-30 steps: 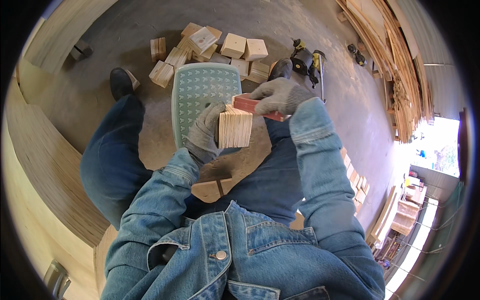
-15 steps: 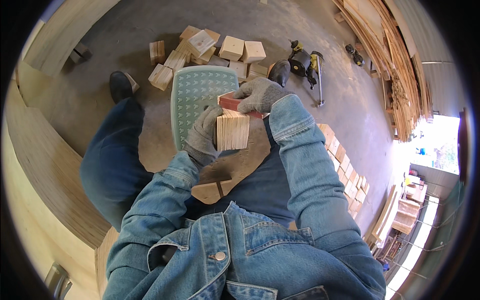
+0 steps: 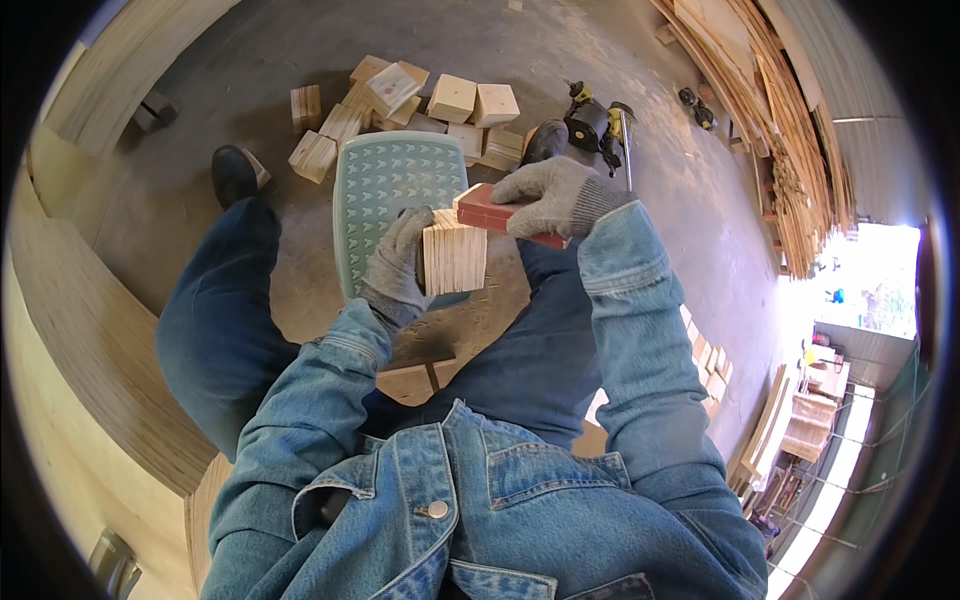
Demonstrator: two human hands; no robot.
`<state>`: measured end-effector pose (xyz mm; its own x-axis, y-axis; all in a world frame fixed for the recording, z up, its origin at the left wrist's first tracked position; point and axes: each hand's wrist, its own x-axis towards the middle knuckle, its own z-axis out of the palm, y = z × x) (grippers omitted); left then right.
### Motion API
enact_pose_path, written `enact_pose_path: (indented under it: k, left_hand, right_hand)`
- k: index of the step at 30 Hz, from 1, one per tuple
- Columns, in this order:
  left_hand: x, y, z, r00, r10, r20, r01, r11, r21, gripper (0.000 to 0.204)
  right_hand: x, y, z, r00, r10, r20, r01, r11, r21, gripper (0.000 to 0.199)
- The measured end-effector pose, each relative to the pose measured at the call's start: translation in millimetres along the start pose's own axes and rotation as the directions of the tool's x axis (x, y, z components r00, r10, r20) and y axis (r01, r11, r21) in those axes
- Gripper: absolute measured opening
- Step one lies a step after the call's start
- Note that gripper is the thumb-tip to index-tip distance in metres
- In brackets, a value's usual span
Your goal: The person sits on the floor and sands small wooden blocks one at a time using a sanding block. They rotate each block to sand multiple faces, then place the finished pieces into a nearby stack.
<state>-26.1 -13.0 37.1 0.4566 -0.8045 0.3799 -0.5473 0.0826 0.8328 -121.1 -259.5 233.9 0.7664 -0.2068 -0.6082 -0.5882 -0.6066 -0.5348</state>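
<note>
My left hand (image 3: 398, 268), in a grey glove, grips a square plywood block (image 3: 455, 258) and holds it upright over my lap. My right hand (image 3: 556, 196), also gloved, presses a flat red sanding block (image 3: 500, 213) against the block's top edge. Both sleeves are blue denim. A pale green plastic stool (image 3: 385, 190) stands just beyond the block, partly hidden by my left hand.
A heap of several wooden blocks (image 3: 420, 105) lies on the concrete floor beyond the stool. A power tool (image 3: 598, 125) lies to their right. Stacked timber strips (image 3: 775, 130) run along the right. A curved plywood sheet (image 3: 90, 300) lies at my left. A wooden piece (image 3: 420, 378) rests on my lap.
My right hand has slid the red block forward and then back along the top edge of the plywood block. My left hand has kept the block still.
</note>
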Motion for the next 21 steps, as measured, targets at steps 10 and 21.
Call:
enact_pose_path:
  k: [10, 21]
  left_hand:
    - [-5, 0, 1, 1.000, 0.022, -0.013, -0.023, 0.998, -0.058, 0.103]
    - [22, 10, -10, 0.938, -0.320, 0.131, 0.315, 0.947, 0.059, 0.097]
  right_hand:
    - [54, 27, 34, 0.985, 0.119, -0.128, -0.156, 0.931, -0.331, 0.064]
    - [-42, 28, 115, 0.627, -0.228, -0.745, 0.207, 0.971, -0.122, 0.058]
